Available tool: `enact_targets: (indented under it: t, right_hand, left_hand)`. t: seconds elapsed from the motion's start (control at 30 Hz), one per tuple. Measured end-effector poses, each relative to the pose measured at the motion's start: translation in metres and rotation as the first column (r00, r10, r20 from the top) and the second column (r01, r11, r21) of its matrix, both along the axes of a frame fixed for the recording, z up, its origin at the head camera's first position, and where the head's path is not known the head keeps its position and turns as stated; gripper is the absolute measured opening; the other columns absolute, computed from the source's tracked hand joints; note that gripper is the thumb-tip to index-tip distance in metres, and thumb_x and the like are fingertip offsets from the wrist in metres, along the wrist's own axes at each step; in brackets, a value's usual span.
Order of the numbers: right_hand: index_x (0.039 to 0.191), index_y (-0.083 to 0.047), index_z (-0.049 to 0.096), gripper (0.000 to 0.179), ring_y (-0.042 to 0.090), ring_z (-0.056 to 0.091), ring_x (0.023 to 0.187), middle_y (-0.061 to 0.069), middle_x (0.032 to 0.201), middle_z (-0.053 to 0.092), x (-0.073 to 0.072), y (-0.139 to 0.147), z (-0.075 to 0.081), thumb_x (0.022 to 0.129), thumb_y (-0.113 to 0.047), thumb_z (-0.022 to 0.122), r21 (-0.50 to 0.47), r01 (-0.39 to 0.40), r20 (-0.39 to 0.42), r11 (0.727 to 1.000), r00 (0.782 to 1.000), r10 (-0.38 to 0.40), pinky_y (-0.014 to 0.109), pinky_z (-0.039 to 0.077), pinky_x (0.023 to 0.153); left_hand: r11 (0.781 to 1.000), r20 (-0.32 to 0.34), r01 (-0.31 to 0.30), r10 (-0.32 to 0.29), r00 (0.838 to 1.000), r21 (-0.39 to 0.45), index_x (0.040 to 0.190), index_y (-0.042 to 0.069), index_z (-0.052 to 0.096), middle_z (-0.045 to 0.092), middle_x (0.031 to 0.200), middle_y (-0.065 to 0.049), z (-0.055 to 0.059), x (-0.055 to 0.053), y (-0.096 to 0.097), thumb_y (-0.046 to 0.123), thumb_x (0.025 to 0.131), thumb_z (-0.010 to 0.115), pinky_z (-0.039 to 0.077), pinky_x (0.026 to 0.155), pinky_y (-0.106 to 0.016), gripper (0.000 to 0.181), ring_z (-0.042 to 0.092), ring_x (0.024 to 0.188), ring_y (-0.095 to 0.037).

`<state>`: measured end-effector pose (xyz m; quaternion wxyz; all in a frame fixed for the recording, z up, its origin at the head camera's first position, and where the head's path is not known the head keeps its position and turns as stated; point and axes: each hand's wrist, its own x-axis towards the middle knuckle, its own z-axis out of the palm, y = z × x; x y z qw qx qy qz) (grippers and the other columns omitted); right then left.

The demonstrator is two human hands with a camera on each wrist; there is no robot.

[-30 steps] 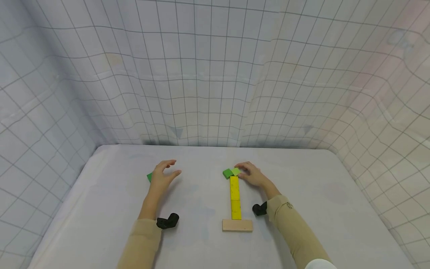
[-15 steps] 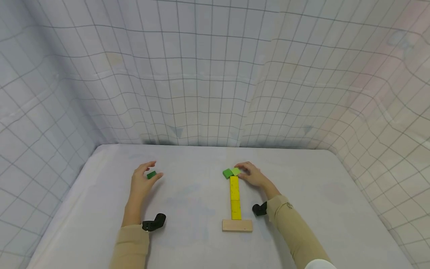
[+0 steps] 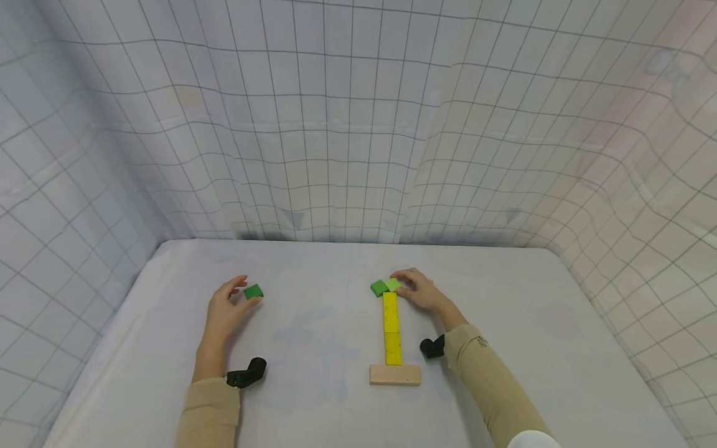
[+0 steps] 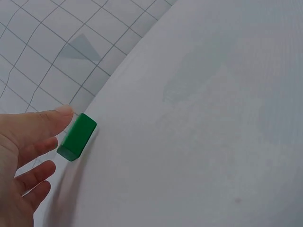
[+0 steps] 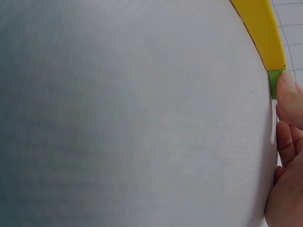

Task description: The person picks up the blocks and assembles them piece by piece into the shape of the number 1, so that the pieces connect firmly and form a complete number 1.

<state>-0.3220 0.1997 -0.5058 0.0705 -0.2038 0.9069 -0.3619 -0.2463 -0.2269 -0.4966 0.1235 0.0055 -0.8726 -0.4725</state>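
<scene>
A dark green block [image 3: 253, 291] lies on the white table at the left. My left hand [image 3: 223, 311] is beside it, thumb and fingers spread at its near and left sides. In the left wrist view, the thumb tip is close to the green block [image 4: 77, 137], and the other fingers are apart from it. At the right, my right hand [image 3: 420, 292] pinches a light green block [image 3: 393, 284] between thumb and fingers. Another green block [image 3: 379, 287] adjoins it on the left, tilted in line. Below them runs a column of yellow blocks [image 3: 391, 326].
A plain wooden block [image 3: 394, 375] lies crosswise at the near end of the yellow column. Both wrists carry black cameras. A white grid-patterned curtain [image 3: 358, 124] surrounds the table at the back and sides. A white round object [image 3: 533, 439] shows at the bottom edge.
My left hand has moved left and slightly nearer, from right of the dark green block to around its left side, uncovering it. My right hand and the blocks by it have stayed put.
</scene>
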Motion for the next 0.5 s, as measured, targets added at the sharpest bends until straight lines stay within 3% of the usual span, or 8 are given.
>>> enact_targets:
  t: [0.5]
  right_hand:
    - [0.123,-0.012,0.055,0.033,0.024,0.045,0.109,0.010,0.121,0.050,0.000,0.001,0.001,0.090,-0.016,0.058,-0.007,-0.015,-0.006,1.000,1.000,0.015,0.044,0.033,0.096]
  left_hand:
    - [0.998,0.052,-0.055,0.053,0.997,0.039,0.128,-0.001,0.047,0.049,0.122,-0.020,-0.015,0.002,-0.006,0.014,0.081,0.070,0.032,0.100,-0.044,0.055,0.041,0.118,-0.036]
